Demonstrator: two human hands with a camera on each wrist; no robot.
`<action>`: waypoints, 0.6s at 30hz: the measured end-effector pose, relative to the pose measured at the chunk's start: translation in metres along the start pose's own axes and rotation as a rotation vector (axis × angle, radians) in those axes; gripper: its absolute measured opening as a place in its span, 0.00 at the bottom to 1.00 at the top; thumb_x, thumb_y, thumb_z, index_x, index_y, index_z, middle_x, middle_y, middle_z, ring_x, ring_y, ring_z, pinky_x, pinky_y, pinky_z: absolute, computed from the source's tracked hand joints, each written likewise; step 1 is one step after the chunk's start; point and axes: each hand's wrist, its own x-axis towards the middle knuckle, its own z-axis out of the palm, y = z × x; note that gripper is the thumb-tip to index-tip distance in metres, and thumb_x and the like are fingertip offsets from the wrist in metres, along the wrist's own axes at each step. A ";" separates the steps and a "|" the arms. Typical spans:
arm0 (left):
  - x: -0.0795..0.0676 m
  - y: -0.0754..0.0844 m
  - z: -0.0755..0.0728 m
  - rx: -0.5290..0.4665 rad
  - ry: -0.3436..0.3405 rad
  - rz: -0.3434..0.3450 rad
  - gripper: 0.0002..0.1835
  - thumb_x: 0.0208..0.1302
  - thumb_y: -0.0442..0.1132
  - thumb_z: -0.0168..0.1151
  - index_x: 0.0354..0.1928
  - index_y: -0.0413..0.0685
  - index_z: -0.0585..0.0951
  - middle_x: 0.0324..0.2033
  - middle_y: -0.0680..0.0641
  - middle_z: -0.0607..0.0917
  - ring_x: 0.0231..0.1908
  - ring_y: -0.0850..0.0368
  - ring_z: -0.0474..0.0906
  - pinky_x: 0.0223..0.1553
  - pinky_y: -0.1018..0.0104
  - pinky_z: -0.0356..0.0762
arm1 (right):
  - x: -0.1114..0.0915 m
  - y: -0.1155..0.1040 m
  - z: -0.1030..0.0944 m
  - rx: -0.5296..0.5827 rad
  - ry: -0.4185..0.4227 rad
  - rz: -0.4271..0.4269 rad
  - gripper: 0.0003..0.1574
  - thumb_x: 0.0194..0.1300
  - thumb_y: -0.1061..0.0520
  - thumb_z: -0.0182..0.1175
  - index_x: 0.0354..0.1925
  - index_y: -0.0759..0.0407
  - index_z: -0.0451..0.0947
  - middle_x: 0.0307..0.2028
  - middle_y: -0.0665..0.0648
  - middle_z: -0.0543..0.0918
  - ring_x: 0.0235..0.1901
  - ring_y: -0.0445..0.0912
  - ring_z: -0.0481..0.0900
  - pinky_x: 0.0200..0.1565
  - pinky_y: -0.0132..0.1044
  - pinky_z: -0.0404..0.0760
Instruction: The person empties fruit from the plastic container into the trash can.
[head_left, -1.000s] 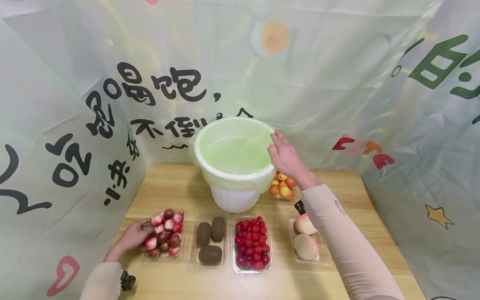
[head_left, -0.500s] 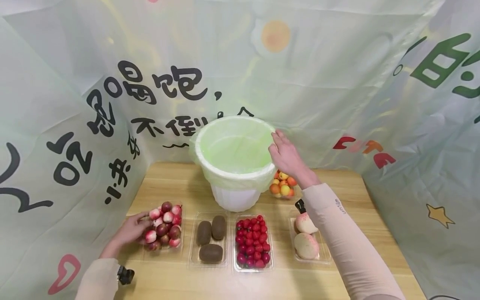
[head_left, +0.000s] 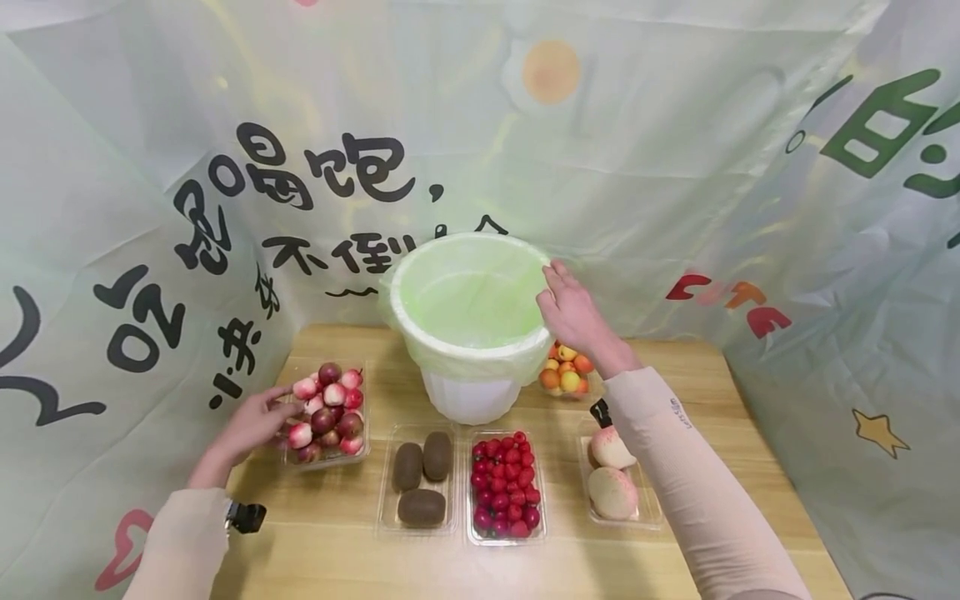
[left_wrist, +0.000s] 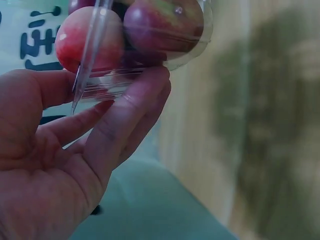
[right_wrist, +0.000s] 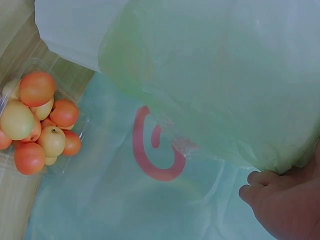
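Observation:
My left hand (head_left: 258,421) grips the left side of a clear plastic box (head_left: 330,460) of small pink and purple fruits (head_left: 327,408). The box is raised off the table and tilted. In the left wrist view the thumb is at its rim and the fingers (left_wrist: 125,110) support it from below. My right hand (head_left: 573,312) holds the right rim of a white bin (head_left: 468,400), lined with a thin green bag (head_left: 480,308). In the right wrist view its fingertips (right_wrist: 257,185) show at the bag's edge, while the thumb is hidden.
On the wooden table (head_left: 337,567) stand clear boxes of kiwis (head_left: 422,507), red berry-like fruits (head_left: 506,487) and peaches (head_left: 612,493). Orange and yellow fruits (head_left: 566,375) sit behind my right wrist. A printed cloth (head_left: 637,125) encloses the table at the back and sides.
My left hand has lifted the box of pink and purple fruits off the table and moved it up and away from me. The right hand stays on the bin's rim.

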 end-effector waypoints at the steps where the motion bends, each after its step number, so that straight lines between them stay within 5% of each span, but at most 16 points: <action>1: 0.001 0.005 -0.003 0.009 0.004 0.004 0.34 0.80 0.40 0.53 0.77 0.25 0.59 0.54 0.25 0.83 0.38 0.57 0.86 0.34 0.61 0.89 | 0.000 0.000 0.000 0.001 0.000 0.001 0.44 0.80 0.45 0.31 0.84 0.64 0.45 0.86 0.62 0.41 0.85 0.59 0.39 0.84 0.57 0.44; 9: 0.009 0.047 -0.024 0.044 0.014 0.068 0.34 0.81 0.42 0.51 0.78 0.25 0.58 0.57 0.22 0.80 0.41 0.54 0.88 0.37 0.59 0.91 | 0.001 0.002 0.000 -0.002 0.004 -0.009 0.44 0.80 0.45 0.32 0.84 0.64 0.46 0.86 0.63 0.42 0.85 0.59 0.39 0.83 0.58 0.44; 18: 0.019 0.094 -0.043 0.035 0.062 0.132 0.33 0.82 0.43 0.50 0.78 0.29 0.60 0.59 0.22 0.78 0.37 0.65 0.85 0.36 0.61 0.91 | 0.000 0.002 0.000 -0.008 0.005 -0.009 0.44 0.80 0.45 0.32 0.84 0.65 0.46 0.86 0.62 0.42 0.85 0.59 0.39 0.83 0.58 0.44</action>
